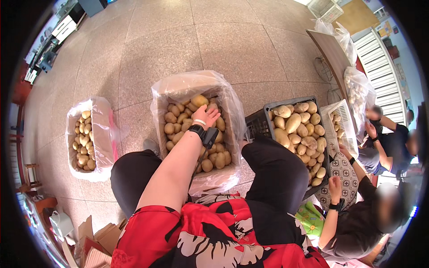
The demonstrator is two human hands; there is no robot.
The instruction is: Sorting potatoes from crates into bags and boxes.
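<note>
My left hand (206, 117) reaches over a box (190, 82) lined with clear plastic, which stands between my knees. Its fingers are apart and lie over the potatoes (182, 118) near the far side; none is visibly gripped. A yellower potato (199, 100) lies just beyond the fingertips. On that wrist are a dark watch (196, 129), a light band and a black device (210, 137) with a cord. My right hand does not show.
A smaller plastic-lined box (102, 134) of potatoes stands at left. By my right knee is a heaped black crate (263, 117), with a white crate (346, 117) beyond it. Co-workers sit at right, one with a raised hand (334, 190). Cardboard (107, 236) lies lower left.
</note>
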